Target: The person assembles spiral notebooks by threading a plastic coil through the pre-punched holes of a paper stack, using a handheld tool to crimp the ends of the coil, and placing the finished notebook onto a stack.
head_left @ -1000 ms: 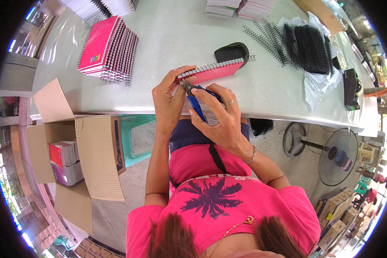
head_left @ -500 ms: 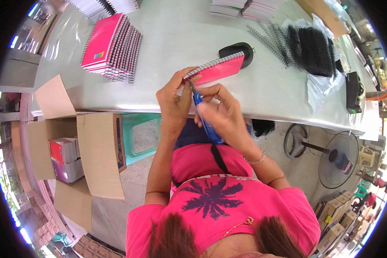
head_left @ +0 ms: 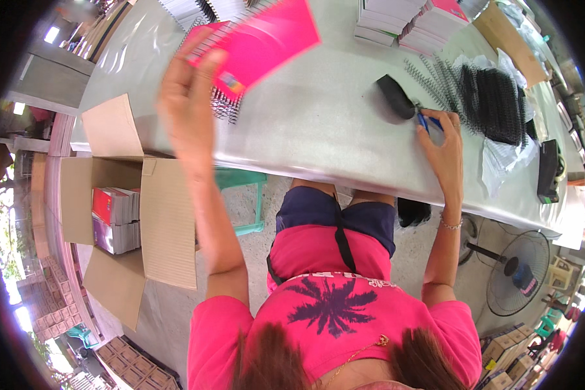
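Closed round the coil edge of a pink spiral notebook (head_left: 276,49), my left hand (head_left: 187,107) is raised at the far left of the table. Beneath and behind it, a stack of spiral notebooks (head_left: 225,107) is mostly hidden by the notebook and hand. Over on the right side of the table, my right hand (head_left: 445,149) grips blue-handled pliers (head_left: 424,121), whose tip touches or nearly touches a black rounded object (head_left: 395,97). The exact contact at the tip is hard to make out.
Black plastic coils (head_left: 494,104) lie at the right on crumpled wrapping, near a black tape dispenser (head_left: 550,170). Stacks of paper (head_left: 377,19) stand at the back. An open cardboard box (head_left: 169,221) holding books is left of me; a fan (head_left: 517,273) stands at the right.
My left hand has carried the notebook up and left towards the stack. My right hand has drawn the pliers away from the notebook's coil and moved right, beside the black object.
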`<control>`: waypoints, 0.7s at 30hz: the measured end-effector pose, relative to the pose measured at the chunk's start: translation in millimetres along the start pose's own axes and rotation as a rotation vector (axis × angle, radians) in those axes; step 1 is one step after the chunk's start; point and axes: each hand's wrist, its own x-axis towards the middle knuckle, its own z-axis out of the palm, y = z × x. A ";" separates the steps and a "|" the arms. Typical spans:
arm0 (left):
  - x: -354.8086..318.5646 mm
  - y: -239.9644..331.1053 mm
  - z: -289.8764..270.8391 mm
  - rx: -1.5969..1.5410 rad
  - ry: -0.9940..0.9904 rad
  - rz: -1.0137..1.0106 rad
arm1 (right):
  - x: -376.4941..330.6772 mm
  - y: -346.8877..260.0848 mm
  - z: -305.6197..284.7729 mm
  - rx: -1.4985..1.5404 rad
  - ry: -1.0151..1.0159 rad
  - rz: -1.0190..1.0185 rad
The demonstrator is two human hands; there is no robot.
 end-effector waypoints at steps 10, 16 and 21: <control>142.3 -34.5 -63.1 -0.051 -0.091 0.122 | -2.7 21.9 13.1 -0.163 0.139 -0.046; 179.8 -50.5 -31.0 0.393 -0.381 0.345 | -1.8 27.1 14.5 -0.153 0.145 -0.069; 172.9 -58.2 4.5 0.469 -0.650 0.323 | -2.7 22.5 14.5 -0.096 0.163 -0.028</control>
